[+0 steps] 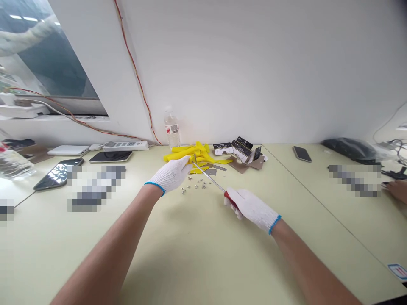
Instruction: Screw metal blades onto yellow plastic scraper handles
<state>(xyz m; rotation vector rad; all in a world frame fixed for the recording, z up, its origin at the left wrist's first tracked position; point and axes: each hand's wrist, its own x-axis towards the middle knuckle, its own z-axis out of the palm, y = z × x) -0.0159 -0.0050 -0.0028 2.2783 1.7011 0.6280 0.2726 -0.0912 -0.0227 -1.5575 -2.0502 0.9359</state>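
My right hand (251,207), in a white knitted glove with a blue cuff, is closed around the red handle of a screwdriver (211,180). The shaft slants up and left to a yellow plastic part (190,159) at the fingertips of my left hand (173,173). That hand, gloved the same way, is closed on the part, whose shape is mostly hidden. Just behind lies a heap of yellow plastic pieces (199,148). Flat grey metal blades (216,167) rest to the right of the left hand, and several small screws (203,185) are scattered in front.
Opened small black-and-white boxes (241,150) lie right of the heap. A water bottle (172,127) stands against the wall. Phones (111,156) and a power strip (127,146) are at the left. Another person's hand (397,189) shows at the right edge, near a black bag (349,149).
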